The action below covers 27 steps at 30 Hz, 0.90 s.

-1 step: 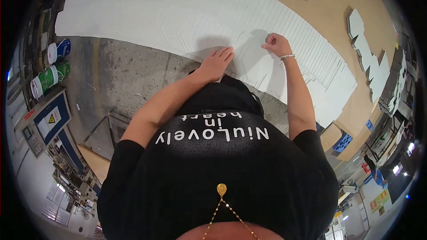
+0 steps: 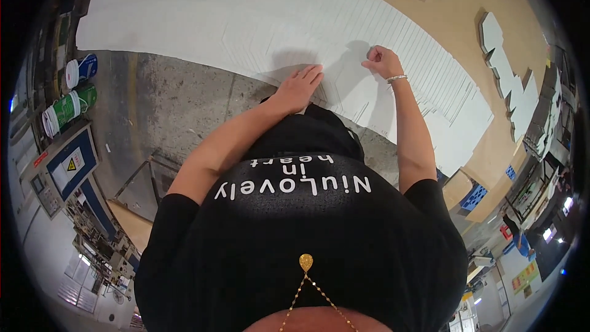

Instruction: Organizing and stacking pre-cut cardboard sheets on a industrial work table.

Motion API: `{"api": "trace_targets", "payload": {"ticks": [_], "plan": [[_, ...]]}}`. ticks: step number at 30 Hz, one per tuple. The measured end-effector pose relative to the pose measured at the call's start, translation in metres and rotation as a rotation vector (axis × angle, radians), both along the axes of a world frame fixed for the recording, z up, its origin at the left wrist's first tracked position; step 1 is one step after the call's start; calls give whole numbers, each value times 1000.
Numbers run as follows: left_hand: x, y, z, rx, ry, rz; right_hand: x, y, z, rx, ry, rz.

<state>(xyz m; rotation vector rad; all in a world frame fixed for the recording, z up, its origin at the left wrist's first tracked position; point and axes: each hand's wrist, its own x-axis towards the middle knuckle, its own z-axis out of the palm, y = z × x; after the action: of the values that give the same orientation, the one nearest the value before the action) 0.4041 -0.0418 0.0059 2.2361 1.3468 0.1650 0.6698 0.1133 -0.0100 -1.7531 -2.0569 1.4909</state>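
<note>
Two hands rest on a large white scored cardboard sheet (image 2: 246, 18): left hand (image 2: 299, 86) spread flat, right hand (image 2: 381, 60) fisted, on a brown wooden bench (image 2: 461, 6).

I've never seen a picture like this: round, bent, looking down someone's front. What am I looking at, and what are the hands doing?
No machine here: a person wears a wide fisheye camera on the head, looking down, so straight edges bend near the rim. The dark mass below is the person's black shirt, and the forearms reach up from it. The left hand lies flat, fingers spread, on a large white ridged sheet spread over a brown table. The right hand, with a bracelet at the wrist, is closed in a fist on the same sheet; whether it grips anything cannot be seen. White cut-out pieces lie at the right.
</note>
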Motion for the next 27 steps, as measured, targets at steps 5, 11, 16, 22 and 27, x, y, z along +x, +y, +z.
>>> {"api": "trace_targets", "payload": {"ticks": [5, 11, 16, 22, 27], "plan": [[1, 0, 5, -19, 11, 12, -2, -3, -2, 2, 16, -30], [3, 0, 2, 29, 50, 16, -1, -5, -4, 41, 77, -33], [1, 0, 9, -42, 35, 7, 7, -8, -9, 1, 66, -78], [2, -2, 8, -39, 60, 8, 6, -7, -8, 22, 31, -61], [3, 0, 9, -24, 43, 4, 7, -9, -12, 36, 18, -95]]}}
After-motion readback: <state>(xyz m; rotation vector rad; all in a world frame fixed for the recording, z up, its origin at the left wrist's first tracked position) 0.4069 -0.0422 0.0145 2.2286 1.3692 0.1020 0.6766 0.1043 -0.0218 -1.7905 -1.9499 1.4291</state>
